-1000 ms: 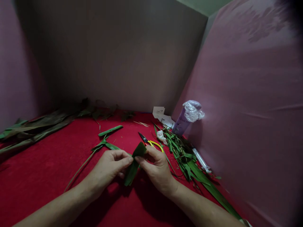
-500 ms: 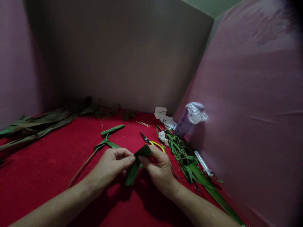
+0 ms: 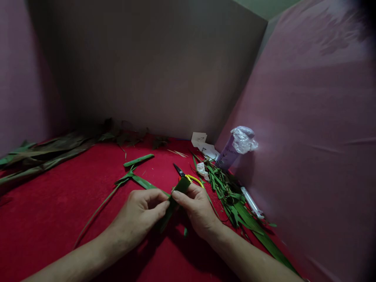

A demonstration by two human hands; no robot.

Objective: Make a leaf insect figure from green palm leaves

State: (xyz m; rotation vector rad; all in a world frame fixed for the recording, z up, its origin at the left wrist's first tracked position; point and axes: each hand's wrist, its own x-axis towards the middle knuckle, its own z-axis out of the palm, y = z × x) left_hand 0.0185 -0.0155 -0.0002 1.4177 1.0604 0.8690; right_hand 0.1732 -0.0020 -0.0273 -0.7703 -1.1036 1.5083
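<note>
"Dark-green narrow leaf strip (image 3: 182,185), as the head view shows it: where is it, and who has it?"

"Both hands do, over the red surface (image 3: 67,188). The left hand (image 3: 140,211) pinches its near edge between thumb and fingertips. The right hand (image 3: 201,211) grips it farther up, thumb pressed on the face, fingers behind. The lower end is in shade, so I can't tell whether it touches down."

"Which step is this?"

"Judging by the two close pinches, shaping by finger, probably creasing or folding. The thumbs hide the exact fold."

"And what does the next move call for?"

"I'd say one steady pinch at the bend, leaving the other hand free for the loose end, and gentle pressure, since leaf may split."

"What lies around?"

"Black-bladed scissors with yellow handles (image 3: 182,173) just beyond the right hand, unheld. Past the left hand, a forked green leaf piece with a long thin stem (image 3: 127,177); one blade reaches toward the fingers, and I can't tell whether it joins the strip."
</note>
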